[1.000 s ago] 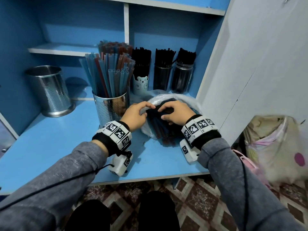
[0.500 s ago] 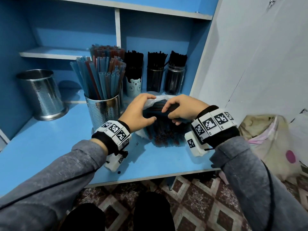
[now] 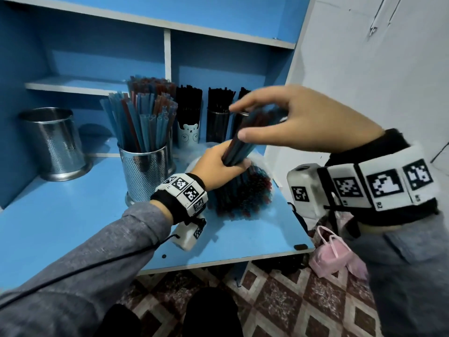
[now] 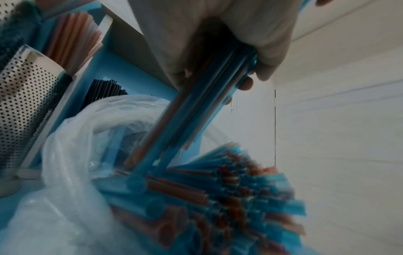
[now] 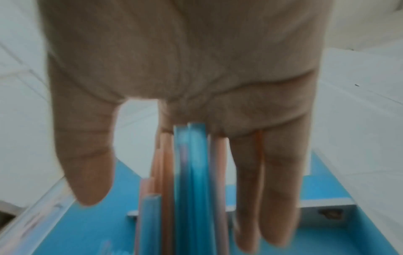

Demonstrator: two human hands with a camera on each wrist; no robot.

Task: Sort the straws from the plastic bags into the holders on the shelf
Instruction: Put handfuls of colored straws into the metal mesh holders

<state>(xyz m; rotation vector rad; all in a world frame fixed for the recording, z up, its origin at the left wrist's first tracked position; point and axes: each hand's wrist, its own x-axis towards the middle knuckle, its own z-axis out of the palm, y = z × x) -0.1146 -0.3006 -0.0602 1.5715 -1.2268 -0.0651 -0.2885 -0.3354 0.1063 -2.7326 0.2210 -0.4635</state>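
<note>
A bundle of straws [image 3: 245, 138], tilted with its upper end up and rightward, is gripped by the left hand [image 3: 216, 167] at its lower end and touched on top by the straight-fingered right hand [image 3: 308, 122].

**Little legible text**

The white wristband [image 3: 381, 188] on the right wrist carries black-and-white square code markers; beneath two of them tiny printed characters show, one seeming to read "R2", the other too small to tell. The left wristband [image 3: 184, 190] shows similar markers; its small print is unreadable.

Right hand [image 3: 303, 122] hides straw bundle [image 3: 243, 139] top, perhaps touching.
</note>
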